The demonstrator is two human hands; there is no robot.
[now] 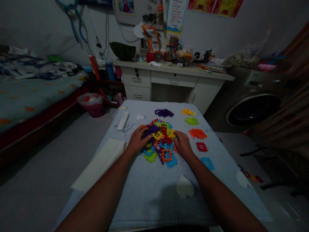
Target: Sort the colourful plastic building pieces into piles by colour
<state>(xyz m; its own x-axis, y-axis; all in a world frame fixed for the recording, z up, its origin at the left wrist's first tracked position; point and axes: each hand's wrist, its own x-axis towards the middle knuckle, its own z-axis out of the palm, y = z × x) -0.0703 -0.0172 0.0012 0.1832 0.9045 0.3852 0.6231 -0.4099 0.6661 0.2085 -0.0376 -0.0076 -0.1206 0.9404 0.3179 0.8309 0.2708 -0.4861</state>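
A mixed heap of coloured plastic grid tiles (161,141) lies in the middle of a light blue cloth-covered table (149,190). My left hand (138,139) rests on the heap's left edge, fingers curled over purple tiles. My right hand (182,144) rests on the heap's right edge, fingers bent against the tiles. Small sorted groups lie apart on the cloth: purple tiles (164,112), yellow tiles (188,112), green tiles (192,121), orange tiles (198,133), a red tile (201,147) and a blue tile (207,163).
A white remote (123,121) and a folded white cloth (100,164) lie at the table's left. A cluttered white desk (173,75) stands behind, a bed (31,93) to the left, a pink bin (92,103) on the floor, a washing machine (253,109) to the right.
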